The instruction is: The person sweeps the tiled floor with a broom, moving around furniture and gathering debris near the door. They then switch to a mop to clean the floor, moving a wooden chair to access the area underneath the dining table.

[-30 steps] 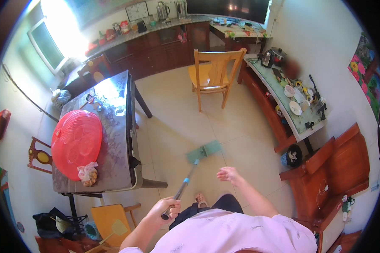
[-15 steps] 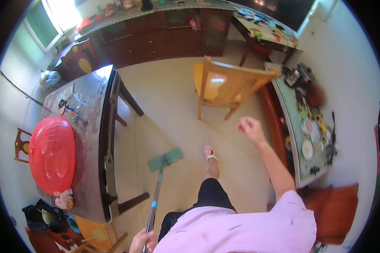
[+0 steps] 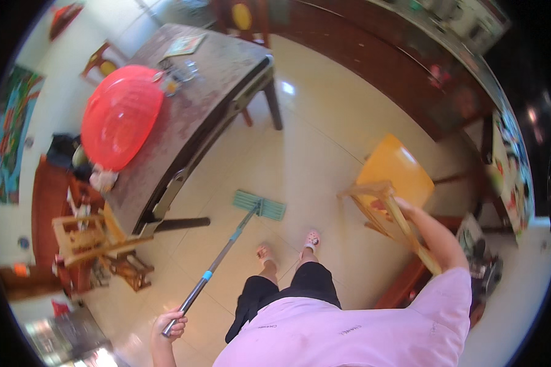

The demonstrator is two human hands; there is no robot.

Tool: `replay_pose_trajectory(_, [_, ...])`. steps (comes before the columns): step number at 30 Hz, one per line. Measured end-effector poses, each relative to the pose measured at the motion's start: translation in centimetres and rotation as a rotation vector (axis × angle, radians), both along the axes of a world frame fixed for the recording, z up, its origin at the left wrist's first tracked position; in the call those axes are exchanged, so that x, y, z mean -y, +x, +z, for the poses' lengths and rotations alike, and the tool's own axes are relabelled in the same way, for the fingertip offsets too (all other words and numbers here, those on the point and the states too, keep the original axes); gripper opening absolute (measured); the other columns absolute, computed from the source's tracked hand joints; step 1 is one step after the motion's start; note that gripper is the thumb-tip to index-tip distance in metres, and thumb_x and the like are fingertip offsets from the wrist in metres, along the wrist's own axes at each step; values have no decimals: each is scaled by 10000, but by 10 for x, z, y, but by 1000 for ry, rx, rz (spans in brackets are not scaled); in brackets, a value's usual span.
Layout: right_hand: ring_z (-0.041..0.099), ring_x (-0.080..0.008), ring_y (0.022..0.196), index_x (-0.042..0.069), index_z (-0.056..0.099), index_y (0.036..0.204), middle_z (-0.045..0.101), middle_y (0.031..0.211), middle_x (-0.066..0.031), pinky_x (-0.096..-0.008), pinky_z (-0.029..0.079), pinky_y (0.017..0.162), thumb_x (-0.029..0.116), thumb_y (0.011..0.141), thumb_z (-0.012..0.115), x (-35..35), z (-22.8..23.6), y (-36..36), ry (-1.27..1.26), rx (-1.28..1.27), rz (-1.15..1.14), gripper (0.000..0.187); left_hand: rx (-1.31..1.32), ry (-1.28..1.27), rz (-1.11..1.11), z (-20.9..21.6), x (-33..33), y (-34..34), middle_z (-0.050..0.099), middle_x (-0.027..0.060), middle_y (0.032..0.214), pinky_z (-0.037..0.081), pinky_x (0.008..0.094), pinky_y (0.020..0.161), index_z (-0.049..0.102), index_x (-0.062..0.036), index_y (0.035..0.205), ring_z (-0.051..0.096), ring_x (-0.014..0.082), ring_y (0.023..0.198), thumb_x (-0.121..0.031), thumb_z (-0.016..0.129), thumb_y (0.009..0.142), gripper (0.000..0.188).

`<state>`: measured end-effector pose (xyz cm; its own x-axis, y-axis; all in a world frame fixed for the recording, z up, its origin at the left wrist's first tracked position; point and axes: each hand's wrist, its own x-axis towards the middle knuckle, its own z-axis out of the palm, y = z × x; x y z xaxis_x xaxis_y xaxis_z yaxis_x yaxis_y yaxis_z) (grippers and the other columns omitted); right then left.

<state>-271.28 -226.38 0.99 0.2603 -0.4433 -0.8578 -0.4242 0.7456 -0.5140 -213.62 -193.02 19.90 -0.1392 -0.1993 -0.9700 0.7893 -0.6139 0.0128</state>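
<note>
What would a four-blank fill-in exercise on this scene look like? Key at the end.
1. The left hand grips the mop by its ____.
2. The flat mop head rests on the ____.
3. The right hand is at the backrest of a yellow wooden ____.
4. The dome-shaped cover on the dark table is coloured ____.

Missing words: handle; floor; chair; red.

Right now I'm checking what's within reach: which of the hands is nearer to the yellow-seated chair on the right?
Right. The right hand is at the back of the chair; the left hand is well apart from it, lower left, around the mop handle.
</note>
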Motion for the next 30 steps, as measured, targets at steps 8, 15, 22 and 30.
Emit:
replay_pose_trajectory(8, [442, -189, 392, 44, 508, 610, 453, 473, -78, -301, 387, 396, 466, 797, 313, -4, -6, -9, 7, -113, -15, 501, -203, -127, 761, 23, -123, -43, 411, 79, 627, 313, 179, 272, 393, -51, 1043, 370, 79, 371, -133, 360, 851, 212])
replay_pose_trajectory(15, [431, -174, 375, 43, 496, 599, 433, 454, -68, -282, 367, 366, 390, 770, 369, -47, 17, 48, 52, 10, 58, 407, -129, -118, 1045, -2, -147, -55, 385, 61, 669, 371, 167, 330, 276, 103, 1118, 402, 57, 429, -116, 374, 831, 374])
replay_pose_trajectory(22, [435, -153, 375, 39, 504, 617, 450, 459, -58, -247, 346, 371, 330, 783, 396, -80, 66, 102, 168, -28, 124, 352, -269, -254, 1040, -3, -114, -42, 384, 69, 688, 351, 157, 331, 297, 100, 1024, 390, 53, 432, -92, 369, 823, 287])
replay_pose_trajectory(30, [524, -173, 748, 52, 487, 990, 529, 868, -82, -288, 430, 668, 611, 806, 138, -136, -5, 113, 160, 96, 10, 683, -53, -107, 705, -3, -68, -64, 378, 14, 577, 317, 178, 325, 363, -37, 719, 355, 52, 395, -69, 411, 815, 112])
